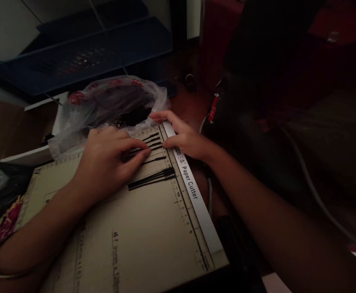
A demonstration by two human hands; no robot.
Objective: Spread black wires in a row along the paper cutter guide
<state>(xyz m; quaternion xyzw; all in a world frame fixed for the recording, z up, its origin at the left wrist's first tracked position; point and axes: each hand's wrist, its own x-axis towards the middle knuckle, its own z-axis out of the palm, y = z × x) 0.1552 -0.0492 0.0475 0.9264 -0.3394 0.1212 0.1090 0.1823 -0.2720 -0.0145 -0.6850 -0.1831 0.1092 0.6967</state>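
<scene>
A paper cutter board (147, 228) with printed rulers lies before me, its white strip (193, 189) along the right edge. Several thin black pieces (152, 178) lie side by side across the board, their thicker ends toward the strip. My left hand (109, 158) rests over the upper part of the board, thumb and index finger pinched on one thin black piece. My right hand (182, 136) is at the strip's top end, index finger stretched out past the far edge and thumb near the ends of the black pieces, its fingers apart.
Behind the board, a clear plastic bag (111, 93) with red print holds dark pieces. A white-edged box (31, 152) stands left of it. Pink strands (5, 224) lie at lower left. A grey cable (312, 187) runs down the right side.
</scene>
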